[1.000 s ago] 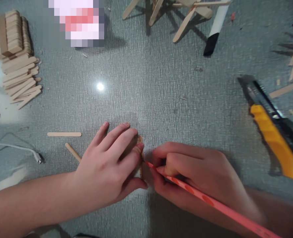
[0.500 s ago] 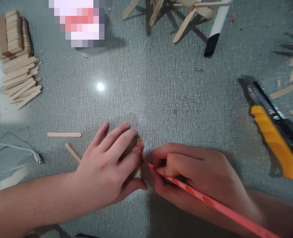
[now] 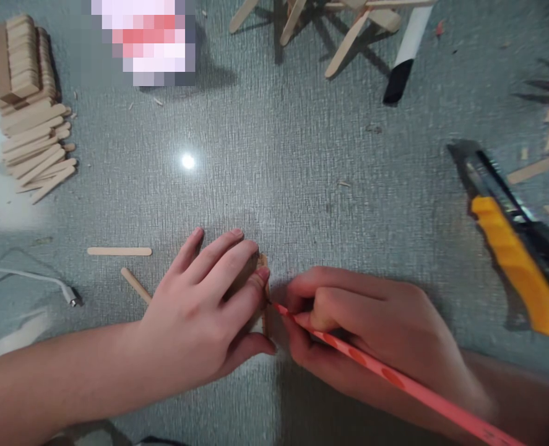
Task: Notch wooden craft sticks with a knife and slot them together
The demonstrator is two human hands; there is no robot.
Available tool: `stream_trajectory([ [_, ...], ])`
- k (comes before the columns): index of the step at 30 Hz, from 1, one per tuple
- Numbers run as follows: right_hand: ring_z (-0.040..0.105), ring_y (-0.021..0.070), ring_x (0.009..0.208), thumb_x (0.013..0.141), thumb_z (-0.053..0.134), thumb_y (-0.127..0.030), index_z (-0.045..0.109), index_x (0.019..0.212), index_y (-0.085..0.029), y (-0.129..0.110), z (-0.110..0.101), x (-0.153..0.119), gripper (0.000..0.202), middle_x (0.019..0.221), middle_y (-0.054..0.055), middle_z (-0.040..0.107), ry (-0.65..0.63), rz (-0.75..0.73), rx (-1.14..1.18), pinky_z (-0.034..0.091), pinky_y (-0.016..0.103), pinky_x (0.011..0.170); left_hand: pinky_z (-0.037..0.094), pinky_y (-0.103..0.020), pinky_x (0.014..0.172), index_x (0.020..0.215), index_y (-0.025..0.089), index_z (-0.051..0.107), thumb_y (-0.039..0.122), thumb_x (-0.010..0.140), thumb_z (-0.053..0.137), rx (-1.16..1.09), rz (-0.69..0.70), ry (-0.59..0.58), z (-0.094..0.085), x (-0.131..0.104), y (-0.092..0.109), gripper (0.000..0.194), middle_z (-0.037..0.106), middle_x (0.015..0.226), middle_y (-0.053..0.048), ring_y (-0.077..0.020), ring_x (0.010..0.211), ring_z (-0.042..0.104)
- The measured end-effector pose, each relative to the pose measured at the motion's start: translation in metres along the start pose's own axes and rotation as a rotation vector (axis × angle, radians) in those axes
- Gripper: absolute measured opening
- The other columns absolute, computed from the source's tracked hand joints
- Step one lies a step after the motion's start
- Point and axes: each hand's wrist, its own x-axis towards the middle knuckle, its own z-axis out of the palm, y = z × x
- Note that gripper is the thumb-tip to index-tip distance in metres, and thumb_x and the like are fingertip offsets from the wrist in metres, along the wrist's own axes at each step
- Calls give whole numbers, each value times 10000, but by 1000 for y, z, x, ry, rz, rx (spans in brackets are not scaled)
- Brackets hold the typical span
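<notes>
My left hand [image 3: 207,303] lies palm down with its fingers fanned out. Its index finger and thumb press a wooden craft stick [image 3: 265,322], of which only a narrow strip along the right side shows; the rest is hidden under the hand. My right hand [image 3: 367,331] is closed around a pink pencil [image 3: 423,393] with darker red spots, in a writing grip. The pencil's dark tip meets the stick's right edge, just below the left index fingertip. Left of my left hand lie a loose craft stick [image 3: 119,251] and a shorter one [image 3: 135,285], partly covered by the hand.
A banded bundle of craft sticks [image 3: 23,59] and a loose pile [image 3: 39,152] lie at upper left. A white cable [image 3: 46,277] is below them. A yellow utility knife [image 3: 510,254] rests at right near wood scraps [image 3: 534,168]. A stick structure [image 3: 346,52] stands at the top.
The view has shifted very slightly. Both hands, the pencil and the stick keep nearly the same positions; the pencil tip has barely moved.
</notes>
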Motion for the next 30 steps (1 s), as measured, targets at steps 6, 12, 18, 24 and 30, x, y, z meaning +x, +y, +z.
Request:
stream_trajectory([
  [6,569,34,558,820,598,-26,406,659,-203,1,0,-1,307,684,-54,614,-3,-2,-35,450,136,521,390,-653,1087,1215,119,643,596,926,557,0,6,4,1,1,0,564,589,1345,-200,-405,1346,489],
  [12,551,30,544,827,595,-34,414,653,-201,0,2,1,301,685,-56,614,3,5,-45,445,137,519,405,-654,1075,1205,114,649,571,933,558,-6,5,6,0,2,0,538,590,1342,-204,-404,1338,501],
  [18,552,27,538,830,612,-35,418,663,-202,-2,2,2,305,680,-62,611,28,13,-36,447,136,520,402,-660,1080,1207,117,648,580,928,564,-3,0,-2,0,2,0,547,588,1348,-204,-407,1341,500],
  [24,544,25,544,820,602,-29,406,662,-202,0,1,0,305,682,-59,616,18,5,-31,446,128,518,403,-659,1079,1187,118,654,578,929,565,-5,3,7,0,2,0,535,599,1331,-200,-406,1338,502],
  [30,544,21,544,838,599,-43,396,657,-199,-1,-1,0,314,676,-60,606,0,15,-31,446,126,523,415,-654,1071,1188,114,655,570,931,559,-1,5,17,0,2,1,532,602,1323,-204,-407,1329,507],
])
